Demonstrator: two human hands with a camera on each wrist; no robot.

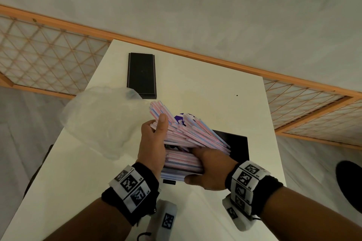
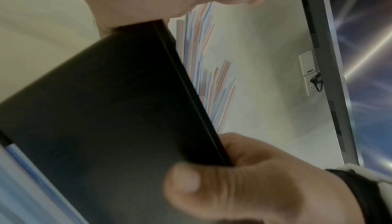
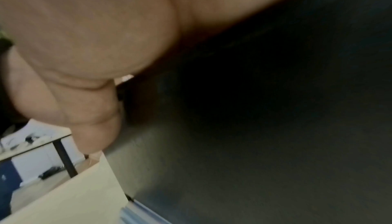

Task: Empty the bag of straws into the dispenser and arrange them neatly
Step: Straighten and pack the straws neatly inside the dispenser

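Observation:
A loose heap of pink-and-blue striped straws [image 1: 188, 137] lies in and over the black dispenser box [image 1: 235, 145] on the white table [image 1: 205, 84]. My left hand [image 1: 154, 139] holds the heap's left side, thumb laid over the straws. My right hand [image 1: 207, 170] grips the dispenser's near end, fingers on top of the straws. In the left wrist view the right hand [image 2: 244, 185] pinches the edge of the dispenser's black wall [image 2: 106, 110], with straws [image 2: 203, 60] sticking out beyond it. The right wrist view shows mostly my palm [image 3: 84, 43] against the dark dispenser [image 3: 254, 127]. The crumpled clear plastic bag [image 1: 101, 117] lies to the left.
A black lid [image 1: 141, 75] lies flat at the back of the table. Something purple [image 1: 182, 118] shows under the straws' far ends. A wooden lattice screen [image 1: 49, 55] runs behind the table. The table's left edge is close to the bag.

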